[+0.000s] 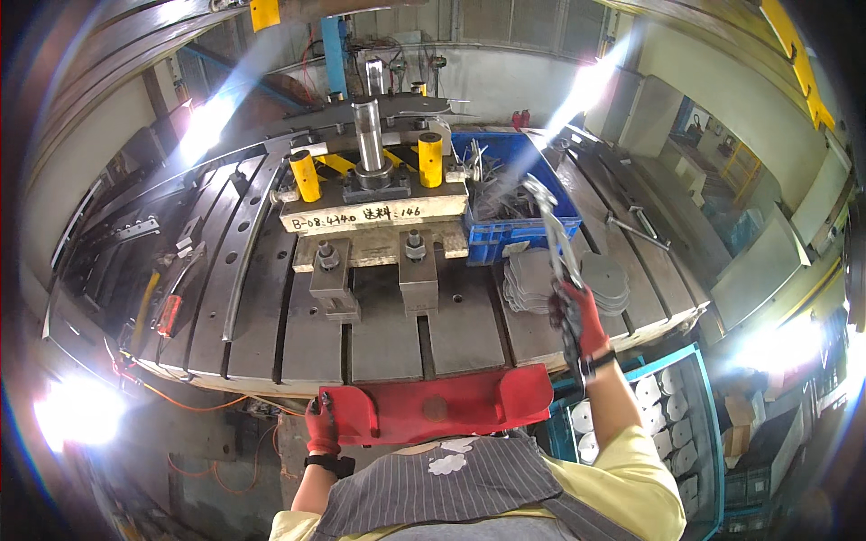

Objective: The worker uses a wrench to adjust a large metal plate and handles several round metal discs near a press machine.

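Observation:
My right hand (577, 317), in a red and grey glove, is raised over the right side of the press table and grips long metal tongs (552, 230) that reach toward the blue crate (505, 236). Stacks of flat grey metal blanks (530, 281) lie just left of that hand. My left hand (319, 429), also gloved in red, rests on the left end of a red guard plate (451, 410) at the table's front edge. The die set (374, 207), with yellow posts and a central steel shaft, stands at the middle of the table.
The slotted steel press table (271, 334) spans the view. The blue crate holds shiny metal pieces. A teal bin (663, 424) of pale round parts stands at lower right. Orange cable (194, 401) hangs below the table's left front. Long metal strips (239, 243) lie at left.

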{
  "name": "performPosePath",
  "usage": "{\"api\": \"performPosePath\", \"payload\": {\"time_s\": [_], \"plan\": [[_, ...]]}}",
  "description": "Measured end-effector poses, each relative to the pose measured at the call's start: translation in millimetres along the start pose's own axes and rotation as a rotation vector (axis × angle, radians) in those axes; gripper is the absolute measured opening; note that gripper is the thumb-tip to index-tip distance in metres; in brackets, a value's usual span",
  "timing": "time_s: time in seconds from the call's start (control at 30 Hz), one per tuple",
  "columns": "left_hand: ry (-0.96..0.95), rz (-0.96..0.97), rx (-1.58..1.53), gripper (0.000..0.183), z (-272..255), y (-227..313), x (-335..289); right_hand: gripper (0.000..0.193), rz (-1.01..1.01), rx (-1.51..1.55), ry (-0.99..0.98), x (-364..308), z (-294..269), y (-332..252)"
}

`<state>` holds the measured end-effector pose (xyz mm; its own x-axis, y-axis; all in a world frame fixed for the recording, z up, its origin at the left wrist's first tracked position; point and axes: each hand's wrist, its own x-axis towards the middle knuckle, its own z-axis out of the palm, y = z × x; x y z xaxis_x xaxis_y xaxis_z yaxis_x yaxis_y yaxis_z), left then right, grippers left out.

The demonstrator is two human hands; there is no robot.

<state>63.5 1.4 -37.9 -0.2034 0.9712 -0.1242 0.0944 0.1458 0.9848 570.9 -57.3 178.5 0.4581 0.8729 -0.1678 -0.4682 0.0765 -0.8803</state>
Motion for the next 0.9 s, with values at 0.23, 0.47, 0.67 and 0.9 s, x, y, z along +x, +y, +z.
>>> {"api": "performPosePath", "payload": {"time_s": [0.23, 0.47, 0.67, 0.9], "plan": [[0.138, 0.032, 0.008, 0.010, 11, 34, -14, 0.018, -0.070, -0.141, -0.370, 179, 148, -63], [0.196, 0.035, 0.058, 0.011, 7, 21, -13, 0.014, 0.036, -0.366, -0.425, 293, 253, -79], [0.202, 0.047, 0.036, 0.015, 7, -2, -6, 0.021, -0.015, -0.462, -0.507, 325, 245, -83], [0.240, 0.063, -0.020, 0.010, 18, 46, -25, 0.018, -0.161, 0.053, -0.491, 239, 217, -102]]}}
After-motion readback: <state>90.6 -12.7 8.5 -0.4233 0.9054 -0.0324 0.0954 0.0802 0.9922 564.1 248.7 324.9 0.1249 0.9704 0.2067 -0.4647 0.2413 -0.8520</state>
